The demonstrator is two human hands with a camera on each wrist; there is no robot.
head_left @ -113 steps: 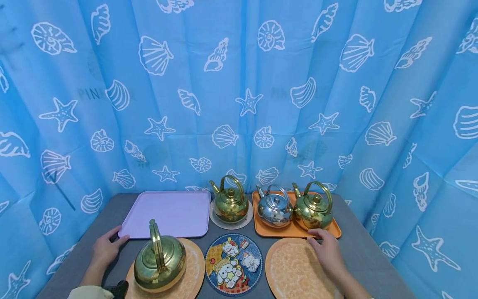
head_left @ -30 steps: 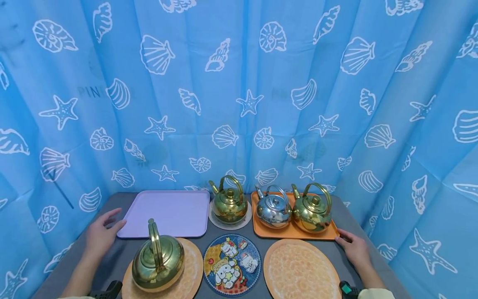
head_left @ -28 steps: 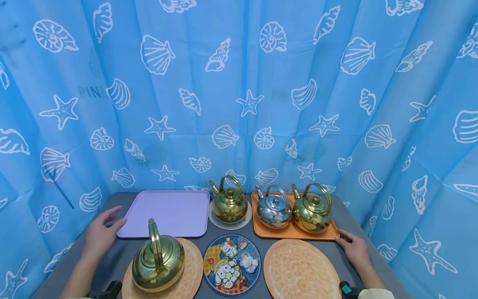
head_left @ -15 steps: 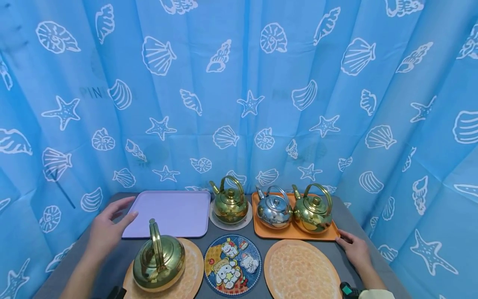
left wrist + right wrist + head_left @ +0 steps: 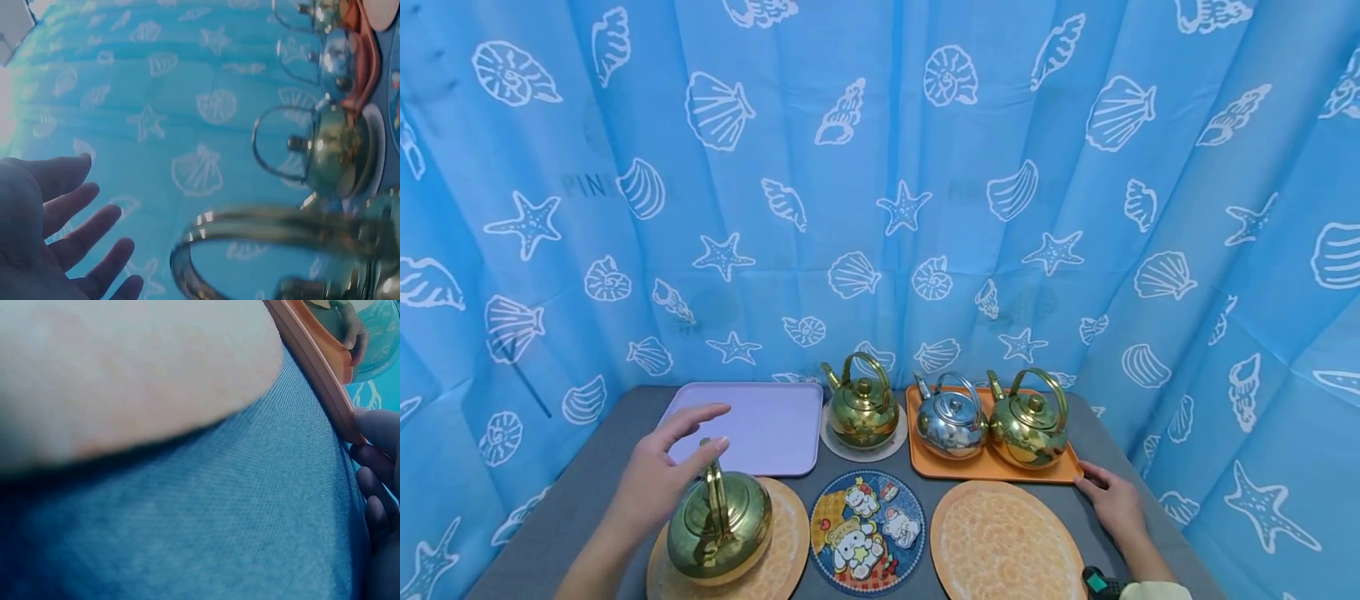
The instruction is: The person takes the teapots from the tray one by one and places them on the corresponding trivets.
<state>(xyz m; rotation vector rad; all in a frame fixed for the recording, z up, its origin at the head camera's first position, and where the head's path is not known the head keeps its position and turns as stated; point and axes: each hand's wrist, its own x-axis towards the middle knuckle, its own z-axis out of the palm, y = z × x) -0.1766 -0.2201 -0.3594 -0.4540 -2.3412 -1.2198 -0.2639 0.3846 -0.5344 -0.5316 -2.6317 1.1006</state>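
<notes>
My left hand [image 5: 658,475] hovers open beside the upright handle of a large gold kettle [image 5: 718,533], thumb and fingers spread. In the left wrist view the left hand [image 5: 69,231] is apart from the kettle's handle [image 5: 281,225]. The kettle stands on a round tan placemat [image 5: 790,533]. My right hand [image 5: 1112,504] is at the front right corner of an orange tray [image 5: 940,468]; in the right wrist view its thumb and finger [image 5: 375,459] pinch the tray's corner [image 5: 340,412]. On that tray stand a silver kettle [image 5: 953,425] and a gold kettle [image 5: 1028,429].
A lilac tray [image 5: 767,425] lies at the back left. Between the trays another gold kettle [image 5: 863,412] stands on a pale round mat [image 5: 853,454]. A blue cartoon mat [image 5: 868,533] and a second tan placemat [image 5: 1007,542] lie in front. Blue shell-print curtain [image 5: 880,208] hangs behind.
My left hand has left the lilac tray's corner and moved right to the front kettle's handle. Earlier, my right hand shifted right along the orange tray's front to its corner; it has stayed there since.
</notes>
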